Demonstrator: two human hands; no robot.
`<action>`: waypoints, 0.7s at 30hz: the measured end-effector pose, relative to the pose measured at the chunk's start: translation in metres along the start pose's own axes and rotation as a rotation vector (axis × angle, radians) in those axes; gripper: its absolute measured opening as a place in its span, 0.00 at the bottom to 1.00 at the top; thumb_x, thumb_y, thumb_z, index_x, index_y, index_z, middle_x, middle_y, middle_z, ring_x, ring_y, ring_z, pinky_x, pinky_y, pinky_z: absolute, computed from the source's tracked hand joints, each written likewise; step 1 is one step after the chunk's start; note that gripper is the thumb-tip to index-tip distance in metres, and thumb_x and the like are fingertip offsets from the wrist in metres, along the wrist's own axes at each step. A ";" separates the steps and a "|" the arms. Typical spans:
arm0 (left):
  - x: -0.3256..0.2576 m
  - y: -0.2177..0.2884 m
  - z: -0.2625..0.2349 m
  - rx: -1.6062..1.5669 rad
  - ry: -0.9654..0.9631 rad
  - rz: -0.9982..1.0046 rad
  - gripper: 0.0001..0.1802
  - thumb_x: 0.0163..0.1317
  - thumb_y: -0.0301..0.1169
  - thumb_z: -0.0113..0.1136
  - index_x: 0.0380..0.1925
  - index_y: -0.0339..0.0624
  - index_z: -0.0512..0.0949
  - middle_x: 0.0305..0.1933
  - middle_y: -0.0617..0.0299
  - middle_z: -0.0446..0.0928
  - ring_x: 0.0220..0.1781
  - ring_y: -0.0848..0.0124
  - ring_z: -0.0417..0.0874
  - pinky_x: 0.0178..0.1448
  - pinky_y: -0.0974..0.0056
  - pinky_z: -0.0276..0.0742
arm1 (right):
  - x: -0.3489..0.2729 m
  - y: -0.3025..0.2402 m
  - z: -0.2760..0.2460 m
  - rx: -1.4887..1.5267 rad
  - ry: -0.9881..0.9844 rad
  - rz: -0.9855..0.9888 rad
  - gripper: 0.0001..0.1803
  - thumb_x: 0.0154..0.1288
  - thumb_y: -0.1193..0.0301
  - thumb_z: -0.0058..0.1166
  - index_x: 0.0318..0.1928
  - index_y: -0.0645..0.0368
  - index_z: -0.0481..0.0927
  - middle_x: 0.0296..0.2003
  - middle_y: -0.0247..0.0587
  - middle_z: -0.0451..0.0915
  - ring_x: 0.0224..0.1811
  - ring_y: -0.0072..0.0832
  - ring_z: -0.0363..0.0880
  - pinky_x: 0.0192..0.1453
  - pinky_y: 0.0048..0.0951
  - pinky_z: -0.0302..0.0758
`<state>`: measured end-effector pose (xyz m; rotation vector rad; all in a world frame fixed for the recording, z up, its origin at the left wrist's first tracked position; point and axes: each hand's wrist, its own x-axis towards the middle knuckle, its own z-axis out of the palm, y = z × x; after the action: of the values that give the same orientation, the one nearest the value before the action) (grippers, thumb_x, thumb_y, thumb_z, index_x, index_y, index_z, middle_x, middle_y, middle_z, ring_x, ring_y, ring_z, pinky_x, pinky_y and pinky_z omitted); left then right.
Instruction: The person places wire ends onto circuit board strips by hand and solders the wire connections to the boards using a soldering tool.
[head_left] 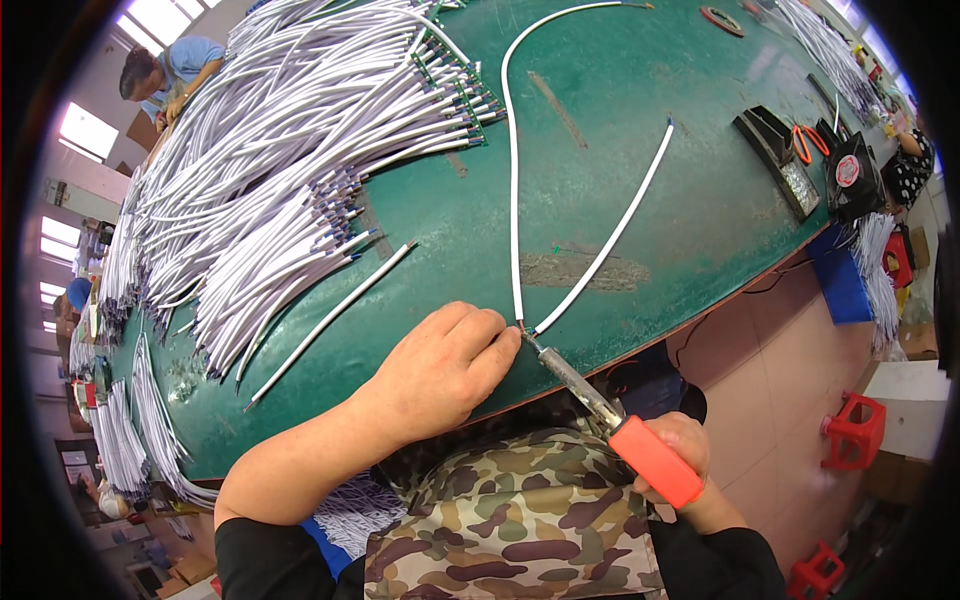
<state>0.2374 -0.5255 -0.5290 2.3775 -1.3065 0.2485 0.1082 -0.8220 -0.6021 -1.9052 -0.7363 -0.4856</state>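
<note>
While the right hand [684, 443] grips a soldering iron [640, 448], the left hand [446, 362] pinches a white cable [515, 200] end.

A scuffed green tabletop [700, 220] spreads under and beyond the fingers [493, 354], with its edge running off to their right. Past that edge, well to the right of the fingers, two red stools [860, 425] stand on a pale tiled floor [745, 410]. Far to the fingers' left, bright windows [88, 130] break a pale wall [98, 178], pinkish lower down.

Smooth plastic soldering-iron handle [655, 462], stained metal barrel [578, 386], scuffed glossy tabletop [690, 200]
</note>
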 end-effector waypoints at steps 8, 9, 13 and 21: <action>0.003 0.002 0.000 0.006 -0.010 -0.007 0.18 0.51 0.22 0.60 0.45 0.31 0.80 0.40 0.53 0.77 0.39 0.58 0.80 0.42 0.58 0.79 | -0.001 0.001 -0.003 -0.039 -0.007 -0.012 0.36 0.55 0.63 0.72 0.61 0.55 0.67 0.35 0.44 0.85 0.30 0.36 0.86 0.30 0.32 0.79; 0.002 0.002 0.000 0.007 -0.010 -0.007 0.18 0.51 0.22 0.60 0.45 0.31 0.80 0.40 0.53 0.77 0.39 0.58 0.80 0.42 0.58 0.79 | -0.002 0.002 -0.003 -0.039 -0.007 -0.013 0.36 0.55 0.63 0.72 0.61 0.55 0.67 0.35 0.44 0.85 0.30 0.36 0.86 0.30 0.32 0.79; 0.002 0.002 0.000 0.008 -0.008 -0.014 0.18 0.51 0.22 0.60 0.44 0.31 0.81 0.40 0.53 0.77 0.39 0.58 0.79 0.42 0.59 0.79 | -0.012 0.004 -0.002 0.037 -0.001 0.014 0.37 0.56 0.59 0.72 0.62 0.56 0.67 0.35 0.46 0.85 0.30 0.38 0.86 0.30 0.34 0.80; 0.001 0.004 -0.001 0.011 -0.023 -0.012 0.16 0.52 0.22 0.60 0.44 0.31 0.81 0.40 0.54 0.77 0.39 0.58 0.79 0.42 0.58 0.79 | -0.007 0.004 -0.011 0.181 -0.013 -0.009 0.41 0.63 0.49 0.65 0.67 0.59 0.64 0.38 0.54 0.86 0.32 0.41 0.87 0.29 0.34 0.80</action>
<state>0.2346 -0.5271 -0.5266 2.4034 -1.3036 0.2263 0.1060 -0.8354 -0.6042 -1.7388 -0.7712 -0.3985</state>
